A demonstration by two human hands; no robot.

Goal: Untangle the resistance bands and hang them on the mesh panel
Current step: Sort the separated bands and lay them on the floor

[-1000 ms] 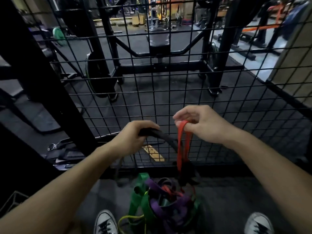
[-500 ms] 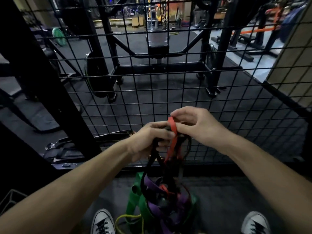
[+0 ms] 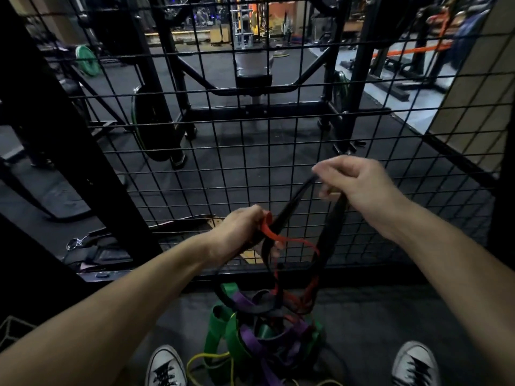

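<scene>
Since half a second ago the hands have drawn apart: the right hand (image 3: 359,185) has lifted the black band (image 3: 328,227), pinching its top, while the left hand (image 3: 242,229), lower, grips the red band (image 3: 271,235). Both bands trail down into the tangled pile (image 3: 264,338) of green, purple and yellow bands between two sneakers, before the mesh panel (image 3: 250,151).

my hands parted; right hand (image 3: 359,185) lifting black band (image 3: 328,224) toward 1 o'clock; left hand (image 3: 239,229) now gripping red band (image 3: 271,235)
</scene>
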